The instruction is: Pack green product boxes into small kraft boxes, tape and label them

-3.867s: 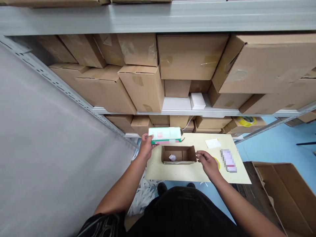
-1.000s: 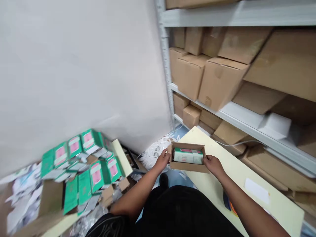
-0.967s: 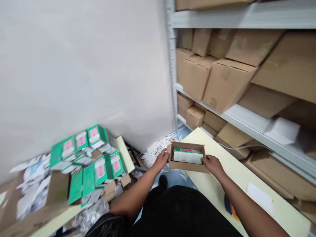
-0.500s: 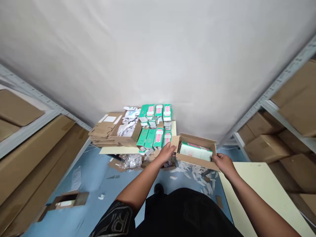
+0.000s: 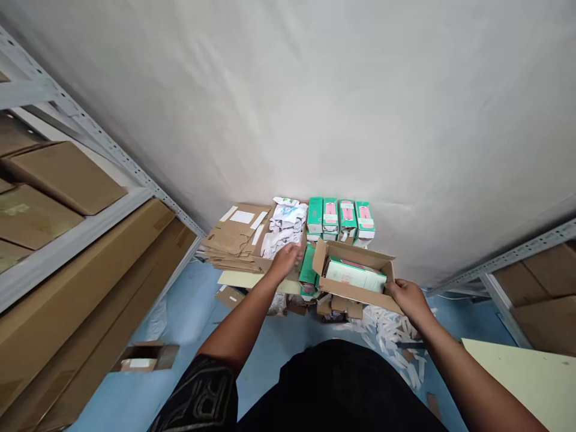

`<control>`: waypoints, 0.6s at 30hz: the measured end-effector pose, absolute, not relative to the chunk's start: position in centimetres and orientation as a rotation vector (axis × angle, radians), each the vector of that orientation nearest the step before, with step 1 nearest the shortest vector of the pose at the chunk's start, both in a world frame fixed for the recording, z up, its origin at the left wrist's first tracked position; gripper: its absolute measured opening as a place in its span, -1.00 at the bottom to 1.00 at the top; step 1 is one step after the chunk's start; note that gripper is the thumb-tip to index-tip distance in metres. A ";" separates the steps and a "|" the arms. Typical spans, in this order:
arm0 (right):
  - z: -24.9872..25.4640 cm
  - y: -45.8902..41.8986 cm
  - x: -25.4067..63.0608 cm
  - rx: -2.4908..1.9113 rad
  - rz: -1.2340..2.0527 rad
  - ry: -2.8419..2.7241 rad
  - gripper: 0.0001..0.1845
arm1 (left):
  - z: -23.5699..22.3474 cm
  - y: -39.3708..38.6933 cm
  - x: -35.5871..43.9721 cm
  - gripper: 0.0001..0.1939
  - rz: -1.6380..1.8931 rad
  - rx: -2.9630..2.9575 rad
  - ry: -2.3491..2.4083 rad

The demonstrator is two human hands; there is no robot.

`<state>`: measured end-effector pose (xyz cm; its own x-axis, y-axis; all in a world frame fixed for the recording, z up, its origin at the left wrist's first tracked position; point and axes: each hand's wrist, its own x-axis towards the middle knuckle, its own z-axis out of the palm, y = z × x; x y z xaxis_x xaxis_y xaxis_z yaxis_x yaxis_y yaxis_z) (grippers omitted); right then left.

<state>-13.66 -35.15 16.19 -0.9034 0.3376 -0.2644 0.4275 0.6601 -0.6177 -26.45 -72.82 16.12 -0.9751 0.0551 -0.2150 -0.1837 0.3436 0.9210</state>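
Note:
My right hand (image 5: 407,297) grips the right end of a small open cardboard box (image 5: 360,293) and holds it up in front of me. A white and green carton (image 5: 355,276) lies flat inside that box. My left hand (image 5: 285,261) is off the box, its fingers loosely stretched toward an open brown box of crumpled white papers (image 5: 284,228), with nothing in them. Right behind the held box, a row of green cartons (image 5: 339,216) stands against the wall.
A stack of flattened cardboard blanks (image 5: 234,240) lies on a low pale board (image 5: 240,279). Shelving with long cardboard boxes (image 5: 67,180) runs along the left. White paper strips (image 5: 391,330) and a small box (image 5: 144,357) litter the blue floor. A pale yellow table (image 5: 526,372) is at lower right.
I have turned left, from the shelves and table to the wall pile. The carton now lies inside the small box. My left hand has let go of the box and reached toward the papers.

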 end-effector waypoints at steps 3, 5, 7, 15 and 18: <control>16.5 -37.7 -15.4 0.622 -1.032 2.737 -0.61 | 16.1 -77.3 -30.9 -0.67 1.164 -0.092 2.832; 16.6 -39.0 -16.3 0.608 -1.041 2.710 -0.61 | 15.5 -79.3 -33.3 -0.66 0.791 -0.036 2.924; 16.8 -39.9 -17.1 0.585 -1.036 2.697 -0.61 | 14.6 -80.5 -35.3 -0.57 0.520 -0.042 2.920; 16.6 -41.1 -18.4 0.542 -1.013 2.673 -0.61 | 10.8 -81.2 -38.5 -0.41 0.310 -0.069 2.762; 16.1 -40.8 -18.3 0.527 -1.026 2.671 -0.62 | 10.5 -81.0 -38.8 -0.61 0.284 -0.053 2.750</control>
<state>-18.34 -40.79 16.07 -0.9084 0.2468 -0.3375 0.4093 0.6899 -0.5971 -38.76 -80.98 10.46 -0.9291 0.0009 -0.3699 -0.0746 0.9790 0.1898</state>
